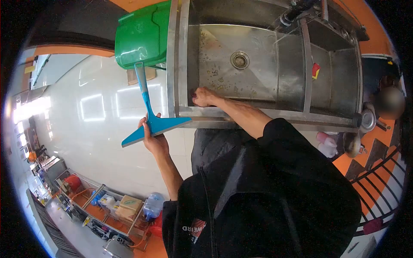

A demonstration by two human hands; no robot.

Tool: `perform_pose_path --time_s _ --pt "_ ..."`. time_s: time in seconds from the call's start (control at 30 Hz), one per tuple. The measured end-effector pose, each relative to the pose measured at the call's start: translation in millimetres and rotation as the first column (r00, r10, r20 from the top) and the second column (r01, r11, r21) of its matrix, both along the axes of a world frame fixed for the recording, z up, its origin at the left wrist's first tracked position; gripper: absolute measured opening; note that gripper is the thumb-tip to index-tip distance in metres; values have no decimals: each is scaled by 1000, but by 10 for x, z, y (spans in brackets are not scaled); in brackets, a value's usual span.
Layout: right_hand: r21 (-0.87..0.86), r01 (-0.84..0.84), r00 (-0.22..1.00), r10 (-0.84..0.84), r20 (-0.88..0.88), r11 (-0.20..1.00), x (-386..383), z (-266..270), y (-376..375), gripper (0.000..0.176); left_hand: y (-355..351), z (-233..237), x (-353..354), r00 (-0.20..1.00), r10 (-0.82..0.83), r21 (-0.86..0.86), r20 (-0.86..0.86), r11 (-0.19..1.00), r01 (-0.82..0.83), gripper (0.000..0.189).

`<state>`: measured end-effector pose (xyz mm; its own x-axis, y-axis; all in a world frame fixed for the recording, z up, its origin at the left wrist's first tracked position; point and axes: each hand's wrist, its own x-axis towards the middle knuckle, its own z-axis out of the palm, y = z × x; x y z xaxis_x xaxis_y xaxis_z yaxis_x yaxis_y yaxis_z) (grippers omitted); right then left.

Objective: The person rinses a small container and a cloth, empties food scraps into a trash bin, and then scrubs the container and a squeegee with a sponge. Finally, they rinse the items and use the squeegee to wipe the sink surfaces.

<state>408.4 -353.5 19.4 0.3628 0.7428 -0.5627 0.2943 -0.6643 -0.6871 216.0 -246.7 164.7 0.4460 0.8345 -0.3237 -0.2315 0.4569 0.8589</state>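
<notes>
A blue squeegee (158, 123) is in my left hand (151, 136), which grips it near the blade, left of the sink's edge. Its handle points up and away toward the green bin, and the wide blade lies nearest me. Inside the steel sink (258, 47), my right hand (205, 97) is down at the near left corner, close to the side wall. Its fingers are curled, and whatever they hold, if anything, is hidden. Water drops and yellowish spots lie on the basin floor around the round drain (239, 60).
A green bin (142, 34) stands against the sink's left side. A faucet (292, 13) reaches in from the far right. A red and yellow packet (315, 70) sits in the right compartment. Behind me on the left is a rack (99, 198) with boxes and a water jug (153, 205).
</notes>
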Motion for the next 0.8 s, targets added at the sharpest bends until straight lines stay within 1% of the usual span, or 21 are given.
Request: perform_pose_path --time_s 0.07,0.13,0.17,0.23,0.27,0.3,0.33,0.4,0.47,0.53,0.6,0.63,0.67,0.7,0.73,0.77,0.8 --pt "-5 -14 1000 14 -21 1000 -26 -161 26 40 -41 33 50 999 20 -23 -28 1000 -21 23" --pt "35 72 997 -71 -36 997 -61 -261 19 36 -65 39 87 999 1 -13 -38 1000 -1 23" --pt "37 81 996 -80 -36 996 -46 -257 -32 36 -84 32 124 999 -12 -10 -39 1000 12 23" --pt "186 321 942 -295 -158 929 -9 -183 -200 31 -118 8 209 999 -24 -12 -25 1000 24 23" --pt "153 470 854 -405 -325 869 55 -102 -311 29 -131 -14 264 1000 -24 -17 -16 1000 23 23" --pt "11 597 685 -502 -528 802 183 -36 -444 30 -156 -47 323 1000 -25 -18 -15 1000 24 23" --pt "-157 670 459 -571 -680 725 317 -27 -609 30 -189 -79 384 999 -34 -22 -28 999 33 23" --pt "-279 702 146 -515 -845 655 737 -338 -1045 33 -268 -107 519 999 -35 -23 -39 999 34 23" --pt "-252 770 93 -494 -864 585 1338 -165 -1521 33 -403 -149 667 999 -53 -79 -5 996 53 23" --pt "-205 851 194 -652 -733 484 1973 174 -1838 30 -573 -191 786 998 -57 -84 -20 995 55 23" --pt "-49 850 406 -711 -574 525 2671 22 -2110 35 -755 -218 891 998 -60 -87 -35 995 57 23" --pt "103 783 614 -734 -290 614 2935 128 -2172 37 -857 -229 933 997 -64 -89 -44 994 60 23" --pt "213 663 728 -684 40 718 3199 273 -2212 39 -959 -236 959 997 -63 -90 -53 994 59 23" --pt "181 602 772 -624 118 778 3485 276 -2267 40 -1056 -238 975 997 -49 -90 -53 995 44 23" --pt "257 505 778 -563 278 824 3825 17 -2358 40 -1143 -232 983 996 -62 -80 -70 995 56 26" --pt "260 491 787 -552 277 831 3965 41 -2423 40 -1232 -223 978 993 -75 -70 -87 995 69 29" --pt "251 443 755 -509 413 861 4101 133 -2443 40 -1313 -211 978 995 -59 -65 -85 996 53 29"
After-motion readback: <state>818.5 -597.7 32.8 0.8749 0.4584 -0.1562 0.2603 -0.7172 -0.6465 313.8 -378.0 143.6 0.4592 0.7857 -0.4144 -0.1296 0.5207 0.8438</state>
